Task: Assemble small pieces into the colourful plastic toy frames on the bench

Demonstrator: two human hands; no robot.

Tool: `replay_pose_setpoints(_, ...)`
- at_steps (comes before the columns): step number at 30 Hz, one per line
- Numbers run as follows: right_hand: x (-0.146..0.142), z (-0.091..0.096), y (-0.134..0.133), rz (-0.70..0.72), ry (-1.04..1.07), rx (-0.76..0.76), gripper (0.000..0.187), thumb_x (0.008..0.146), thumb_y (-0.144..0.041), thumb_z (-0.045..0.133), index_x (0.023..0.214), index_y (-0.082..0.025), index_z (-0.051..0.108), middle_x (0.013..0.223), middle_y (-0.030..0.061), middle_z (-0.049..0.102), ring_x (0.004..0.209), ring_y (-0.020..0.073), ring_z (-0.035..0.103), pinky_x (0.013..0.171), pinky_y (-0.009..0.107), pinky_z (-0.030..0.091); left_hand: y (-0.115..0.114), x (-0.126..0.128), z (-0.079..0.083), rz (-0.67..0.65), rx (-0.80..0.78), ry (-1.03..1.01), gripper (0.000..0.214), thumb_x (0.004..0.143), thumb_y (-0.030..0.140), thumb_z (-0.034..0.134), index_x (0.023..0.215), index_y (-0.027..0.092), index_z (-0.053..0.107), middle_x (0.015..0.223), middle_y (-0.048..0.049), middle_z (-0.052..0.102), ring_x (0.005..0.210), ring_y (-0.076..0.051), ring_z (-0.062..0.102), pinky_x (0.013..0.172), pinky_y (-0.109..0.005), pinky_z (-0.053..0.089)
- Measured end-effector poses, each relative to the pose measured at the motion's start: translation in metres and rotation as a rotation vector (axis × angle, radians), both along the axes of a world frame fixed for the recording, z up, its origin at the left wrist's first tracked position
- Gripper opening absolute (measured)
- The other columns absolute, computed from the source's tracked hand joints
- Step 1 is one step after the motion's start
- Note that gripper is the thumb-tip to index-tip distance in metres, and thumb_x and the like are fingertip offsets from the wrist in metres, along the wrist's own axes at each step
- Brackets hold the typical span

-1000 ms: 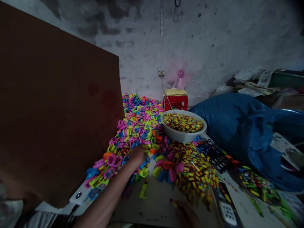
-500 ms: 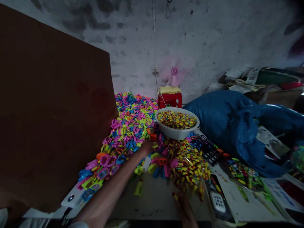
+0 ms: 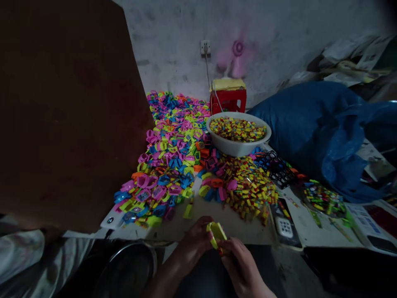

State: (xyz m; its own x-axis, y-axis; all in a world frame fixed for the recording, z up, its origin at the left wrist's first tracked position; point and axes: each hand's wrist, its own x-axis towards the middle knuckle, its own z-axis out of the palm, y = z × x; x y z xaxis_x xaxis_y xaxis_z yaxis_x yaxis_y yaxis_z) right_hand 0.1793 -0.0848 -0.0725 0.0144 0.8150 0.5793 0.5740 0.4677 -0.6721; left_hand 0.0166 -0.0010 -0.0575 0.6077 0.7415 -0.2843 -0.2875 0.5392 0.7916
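Observation:
Near the table's front edge, my left hand (image 3: 198, 236) grips a yellow-green plastic toy watch (image 3: 218, 230) by its side. My right hand (image 3: 241, 258) meets it from the right, fingers pinched at the watch's lower end. A small red-and-yellow wrapped candy (image 3: 220, 251) shows partly at those fingertips; the rest is hidden. Beyond my hands lies a heap of pink, blue, yellow and orange toy watches (image 3: 173, 165). To its right spreads a pile of small yellow-and-red wrapped candies (image 3: 252, 184). More of them fill a white basin (image 3: 237, 148) behind.
A brown board (image 3: 74, 124) walls off the left side. At the right lie a large blue bag (image 3: 297, 120), a black plastic grid (image 3: 274, 167) and a phone-like black object (image 3: 284, 225). A pink fan (image 3: 237, 49) spins above a red stool (image 3: 228, 100). Another person's sleeve (image 3: 21, 252) shows lower left.
My left hand has come back from the watch heap with a yellow-green watch. My right hand has met it, bringing a small candy. The view has tilted downward.

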Motion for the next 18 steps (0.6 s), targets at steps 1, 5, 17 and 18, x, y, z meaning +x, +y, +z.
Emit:
replay_pose_setpoints(1, -0.002, 0.004, -0.003, 0.032, 0.034, -0.035, 0.024, 0.095, -0.024, 0.049, 0.116, -0.026, 0.060, 0.096, 0.0065, 0.074, 0.086, 0.0192, 0.072, 0.073, 0.025, 0.060, -0.003, 0.001, 0.005, 0.024, -0.054, -0.024, 0.055, 0.066, 0.050, 0.083, 0.107, 0.022, 0.057, 0.096, -0.0064, 0.068, 0.091, -0.020, 0.068, 0.082, -0.033, 0.051)
replay_pose_setpoints(5, -0.001, 0.018, -0.011, -0.018, 0.190, -0.178, 0.022, 0.095, -0.022, 0.049, 0.114, -0.021, 0.060, 0.095, 0.0068, 0.074, 0.079, 0.0171, 0.072, 0.067, 0.022, 0.058, -0.013, 0.005, 0.025, 0.085, 0.031, 0.059, 0.055, 0.064, 0.045, 0.085, 0.103, 0.022, 0.056, 0.101, -0.0065, 0.067, 0.094, -0.021, 0.066, 0.082, -0.032, 0.051)
replay_pose_setpoints(17, 0.013, 0.039, 0.000, -0.064, 0.049, -0.158, 0.016, 0.093, -0.016, 0.050, 0.105, -0.023, 0.058, 0.095, 0.0051, 0.071, 0.086, 0.0159, 0.069, 0.073, 0.025, 0.056, -0.020, 0.001, 0.037, 0.036, 0.708, 0.694, 0.046, 0.074, 0.042, 0.080, 0.114, 0.026, 0.064, 0.114, -0.0050, 0.070, 0.106, -0.022, 0.065, 0.094, -0.030, 0.049)
replay_pose_setpoints(18, 0.012, 0.039, 0.000, -0.057, 0.053, -0.175, 0.016, 0.093, -0.015, 0.050, 0.105, -0.023, 0.058, 0.095, 0.0044, 0.071, 0.085, 0.0151, 0.069, 0.073, 0.024, 0.056, -0.020, 0.001, 0.038, 0.049, 0.755, 0.719, 0.045, 0.074, 0.042, 0.080, 0.114, 0.026, 0.065, 0.113, -0.0050, 0.070, 0.105, -0.021, 0.065, 0.093, -0.030, 0.049)
